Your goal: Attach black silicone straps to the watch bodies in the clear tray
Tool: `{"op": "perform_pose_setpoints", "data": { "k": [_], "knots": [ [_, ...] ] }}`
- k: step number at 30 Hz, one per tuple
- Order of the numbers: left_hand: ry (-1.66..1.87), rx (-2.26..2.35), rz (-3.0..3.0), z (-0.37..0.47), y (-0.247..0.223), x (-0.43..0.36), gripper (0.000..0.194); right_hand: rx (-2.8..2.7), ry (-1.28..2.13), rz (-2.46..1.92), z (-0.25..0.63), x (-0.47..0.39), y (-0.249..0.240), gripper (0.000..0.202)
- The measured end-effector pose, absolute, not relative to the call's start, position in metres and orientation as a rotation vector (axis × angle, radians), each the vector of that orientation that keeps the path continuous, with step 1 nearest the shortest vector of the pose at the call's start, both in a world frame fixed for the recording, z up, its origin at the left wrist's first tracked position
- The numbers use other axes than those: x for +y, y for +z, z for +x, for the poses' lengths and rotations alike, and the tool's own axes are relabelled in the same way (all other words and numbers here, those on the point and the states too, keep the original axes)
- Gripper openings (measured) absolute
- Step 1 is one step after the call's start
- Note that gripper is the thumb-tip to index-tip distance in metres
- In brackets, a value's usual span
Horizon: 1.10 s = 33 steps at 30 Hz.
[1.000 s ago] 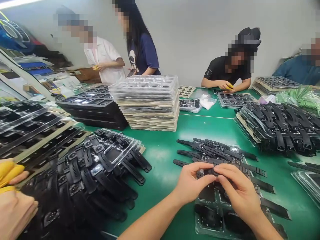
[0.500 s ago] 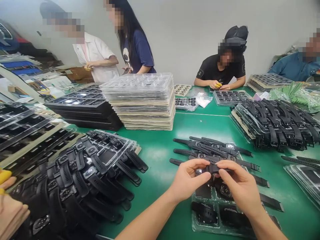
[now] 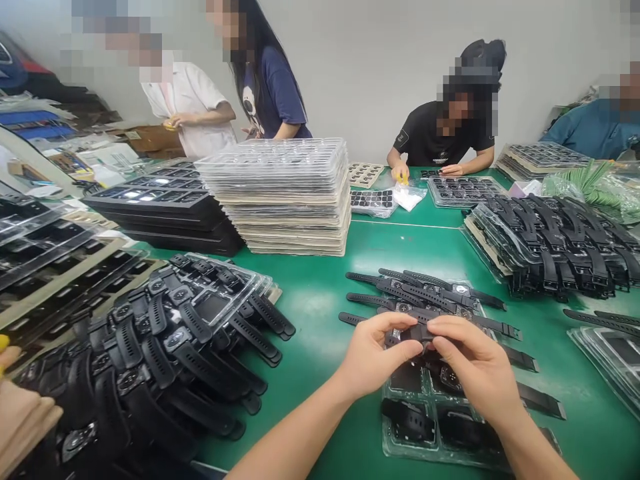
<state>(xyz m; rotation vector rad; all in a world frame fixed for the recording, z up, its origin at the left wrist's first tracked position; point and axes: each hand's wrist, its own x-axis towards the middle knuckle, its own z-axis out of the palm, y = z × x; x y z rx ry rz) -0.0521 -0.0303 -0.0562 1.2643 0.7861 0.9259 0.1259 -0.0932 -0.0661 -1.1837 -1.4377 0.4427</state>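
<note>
My left hand (image 3: pixel 374 357) and my right hand (image 3: pixel 470 363) meet over a clear plastic tray (image 3: pixel 400 452) on the green table. Together they pinch a small black watch body (image 3: pixel 419 333) between thumbs and fingertips. Beneath them the tray holds black watches with their straps spread out (image 3: pixel 425 293); some pockets near me hold a watch body (image 3: pixel 407 420). The held piece is partly hidden by my fingers.
A heap of black strapped watches on trays (image 3: pixel 165 347) lies at my left, another heap (image 3: pixel 555 247) at the right. A tall stack of clear trays (image 3: pixel 280 200) and black trays (image 3: pixel 165 213) stand behind. Several people work at the far side; another person's hand (image 3: pixel 20 417) shows lower left.
My hands have stayed over the tray, closing slightly together on the watch body. The head view shifted a little; the person opposite moved a hand toward a white bag.
</note>
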Motion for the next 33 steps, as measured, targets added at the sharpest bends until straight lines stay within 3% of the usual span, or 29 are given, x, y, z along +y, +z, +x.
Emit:
{"op": "perform_pose_setpoints", "data": {
  "k": [15,23,28,33],
  "knots": [
    [0.876,0.845,1.413,-0.0569,-0.0528,-0.0284,0.026,-1.477,0.614,-1.211,0.1263,-0.0908,-0.0648,0.011],
    [0.832,0.845,1.392,-0.0568,-0.0505,-0.0286,0.030,-1.482,0.532,-1.309,0.1257,-0.0946,-0.0680,0.019],
    [0.853,0.865,1.324,-0.0550,-0.0530,-0.0281,0.032,-1.437,0.488,-1.328,0.1258,-0.0954,-0.0684,0.010],
    [0.868,0.865,1.409,-0.0563,-0.0532,-0.0277,0.029,-1.417,0.541,-1.355,0.1225,-0.0931,-0.0678,0.014]
  ]
}}
